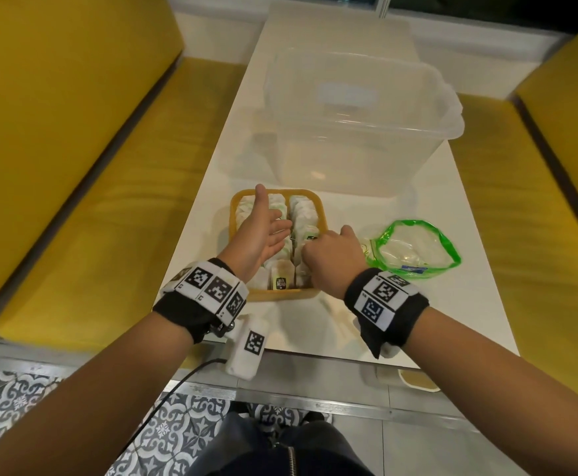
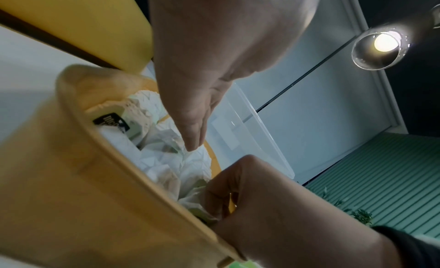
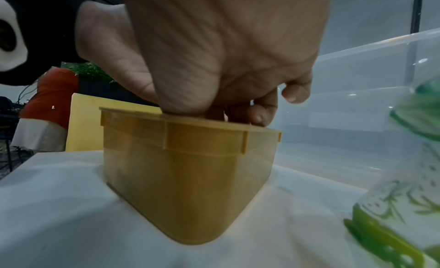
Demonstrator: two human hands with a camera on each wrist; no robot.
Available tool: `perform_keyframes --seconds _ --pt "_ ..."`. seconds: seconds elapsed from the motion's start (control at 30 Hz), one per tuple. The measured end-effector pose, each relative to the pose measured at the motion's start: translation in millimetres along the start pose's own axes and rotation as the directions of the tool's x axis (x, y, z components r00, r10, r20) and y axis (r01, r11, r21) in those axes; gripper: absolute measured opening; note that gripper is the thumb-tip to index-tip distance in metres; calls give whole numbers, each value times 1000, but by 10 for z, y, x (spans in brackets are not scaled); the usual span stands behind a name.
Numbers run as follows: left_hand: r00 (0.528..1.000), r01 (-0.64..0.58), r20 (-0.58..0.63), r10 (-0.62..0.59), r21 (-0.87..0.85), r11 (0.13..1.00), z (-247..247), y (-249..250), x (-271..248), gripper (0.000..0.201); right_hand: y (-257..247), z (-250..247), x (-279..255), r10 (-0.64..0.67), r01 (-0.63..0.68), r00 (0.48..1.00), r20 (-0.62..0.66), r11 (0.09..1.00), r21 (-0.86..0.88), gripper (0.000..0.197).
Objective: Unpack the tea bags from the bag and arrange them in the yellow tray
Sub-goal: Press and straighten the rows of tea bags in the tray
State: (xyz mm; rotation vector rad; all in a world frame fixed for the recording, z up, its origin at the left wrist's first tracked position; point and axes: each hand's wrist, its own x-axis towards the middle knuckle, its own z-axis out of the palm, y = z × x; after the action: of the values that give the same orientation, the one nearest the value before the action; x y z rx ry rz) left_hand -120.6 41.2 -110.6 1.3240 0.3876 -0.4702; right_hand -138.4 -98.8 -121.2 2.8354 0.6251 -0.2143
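Observation:
The yellow tray (image 1: 280, 294) stands on the white table, packed with two rows of white tea bags (image 1: 303, 214). My left hand (image 1: 274, 218) hovers over the left row, palm turned inward, fingers straight and thumb raised. In the left wrist view its fingertips (image 2: 192, 146) point down at the tea bags (image 2: 164, 159). My right hand (image 1: 310, 250) reaches into the near end of the right row, its curled fingers pinching a tea bag (image 2: 195, 198). The right wrist view shows those fingers (image 3: 254, 116) dipping behind the tray wall (image 3: 190, 168). The green-rimmed clear zip bag (image 1: 418, 249) lies open to the right of the tray.
A large clear plastic bin (image 1: 356, 132) stands right behind the tray. Yellow benches (image 1: 75, 166) flank the narrow table (image 1: 435, 321) on both sides. The zip bag (image 3: 393, 200) lies close beside my right wrist.

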Motion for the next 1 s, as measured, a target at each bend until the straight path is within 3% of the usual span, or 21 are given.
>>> perform_keyframes --seconds 0.17,0.37,0.67,0.87,1.0 --pt "1000 12 -4 -12 13 1000 29 21 -49 88 -8 23 1 33 -33 999 2 999 1 27" --pt "1000 19 -4 -19 34 999 76 -1 -83 86 -14 12 3 57 -56 996 62 998 -11 16" --pt "1000 6 -8 -5 90 996 68 -44 -93 84 -70 2 -19 88 -90 996 27 994 58 10" --pt "998 57 22 -60 107 993 122 -52 -128 88 158 -50 -86 149 -136 989 -21 942 306 10" --pt "988 86 118 -97 96 992 248 -101 -218 80 268 41 -172 341 -256 939 -48 784 565 31"
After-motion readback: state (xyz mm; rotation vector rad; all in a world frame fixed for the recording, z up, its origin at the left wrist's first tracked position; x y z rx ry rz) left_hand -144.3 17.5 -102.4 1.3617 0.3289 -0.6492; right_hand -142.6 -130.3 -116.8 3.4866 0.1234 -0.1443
